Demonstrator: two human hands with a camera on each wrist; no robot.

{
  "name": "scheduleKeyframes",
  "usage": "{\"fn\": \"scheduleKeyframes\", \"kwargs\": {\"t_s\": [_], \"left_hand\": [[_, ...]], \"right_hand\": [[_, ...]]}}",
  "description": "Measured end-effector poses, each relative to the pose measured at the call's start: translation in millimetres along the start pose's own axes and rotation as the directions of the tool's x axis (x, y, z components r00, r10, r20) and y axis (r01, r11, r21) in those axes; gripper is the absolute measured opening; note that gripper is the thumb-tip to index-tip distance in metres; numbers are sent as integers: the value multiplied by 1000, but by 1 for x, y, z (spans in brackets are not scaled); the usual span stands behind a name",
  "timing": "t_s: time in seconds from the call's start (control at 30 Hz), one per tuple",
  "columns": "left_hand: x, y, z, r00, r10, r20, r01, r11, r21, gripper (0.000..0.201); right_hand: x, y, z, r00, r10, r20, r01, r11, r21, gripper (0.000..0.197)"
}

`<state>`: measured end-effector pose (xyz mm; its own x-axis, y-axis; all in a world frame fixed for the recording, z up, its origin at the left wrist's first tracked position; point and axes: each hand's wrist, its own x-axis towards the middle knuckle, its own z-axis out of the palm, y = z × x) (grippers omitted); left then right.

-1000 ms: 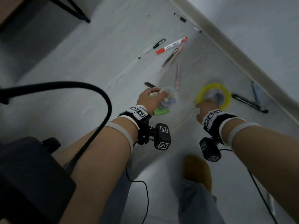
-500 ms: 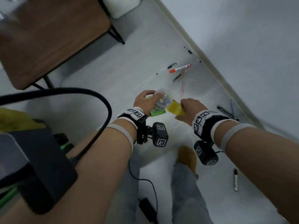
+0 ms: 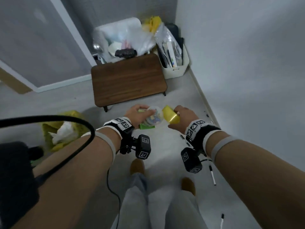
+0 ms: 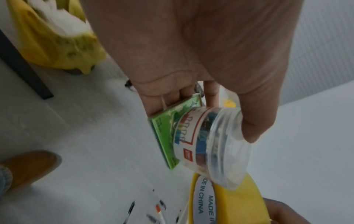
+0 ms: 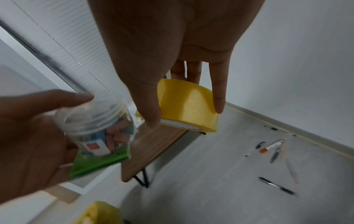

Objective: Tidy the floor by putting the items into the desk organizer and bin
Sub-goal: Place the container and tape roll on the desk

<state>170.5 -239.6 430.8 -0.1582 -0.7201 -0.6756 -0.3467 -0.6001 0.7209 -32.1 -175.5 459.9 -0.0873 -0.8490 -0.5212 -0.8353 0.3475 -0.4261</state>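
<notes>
My left hand (image 3: 137,114) grips a clear plastic jar (image 3: 154,118) of coloured clips together with a flat green box (image 3: 146,127) pressed beneath it. The left wrist view shows the jar (image 4: 220,144) and the green box (image 4: 166,136) held between thumb and fingers. My right hand (image 3: 183,119) holds a yellow tape roll (image 3: 170,115) beside the jar, thumb on one side and fingers on the other (image 5: 187,103). Both hands are up off the floor, close together. A bin lined with a yellow bag (image 3: 62,129) stands at the left.
A low wooden table (image 3: 128,80) stands ahead, with plastic bags and a white storage box (image 3: 175,63) behind it in the corner. Several pens and a marker (image 5: 272,147) lie on the floor by the wall. Another marker (image 3: 212,175) lies near my right foot.
My right hand took the yellow tape roll off the floor and lifted it. Both hands rose, and the view swung from the pens toward the table and bin.
</notes>
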Motion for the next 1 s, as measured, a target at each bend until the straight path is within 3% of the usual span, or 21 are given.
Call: {"fn": "scheduleKeyframes", "kwargs": {"t_s": [0.1,0.23,0.3,0.37,0.5,0.63,0.73,0.8,0.9,1.0], "left_hand": [[-50,24,-61,990,35,-140,-36,999,-6,39],[-117,11,-127,940,0,-343,-51,989,-140,68],[-148,-2,-144,909,-23,-415,-69,976,-205,66],[-209,-20,-160,820,-79,-567,-91,960,-266,57],[-320,-89,-179,663,-244,-708,-96,910,-404,28],[-418,-170,-175,483,-447,-753,-165,798,-580,66],[-480,-213,-168,357,-561,-747,-205,733,-649,46],[-509,-238,-165,293,-599,-745,-230,712,-663,47],[-533,-271,-167,255,-657,-710,-300,644,-704,48],[-543,-299,-179,220,-670,-709,-313,640,-702,52]], "right_hand": [[-5,-72,-30,989,-147,-17,147,989,-6,59],[-14,-166,-54,921,-387,35,388,915,-107,43],[-21,-199,-55,886,-461,52,463,876,-132,35],[-40,-245,-40,794,-599,103,608,777,-162,31],[-110,-319,12,569,-774,279,823,539,-182,25],[-184,-358,83,324,-827,459,945,265,-190,30],[-238,-376,136,171,-778,605,975,44,-219,30],[-262,-385,169,131,-753,644,971,-33,-237,35],[-288,-395,212,146,-722,677,956,-72,-283,33],[-306,-404,246,180,-665,725,930,-124,-345,26]]}}
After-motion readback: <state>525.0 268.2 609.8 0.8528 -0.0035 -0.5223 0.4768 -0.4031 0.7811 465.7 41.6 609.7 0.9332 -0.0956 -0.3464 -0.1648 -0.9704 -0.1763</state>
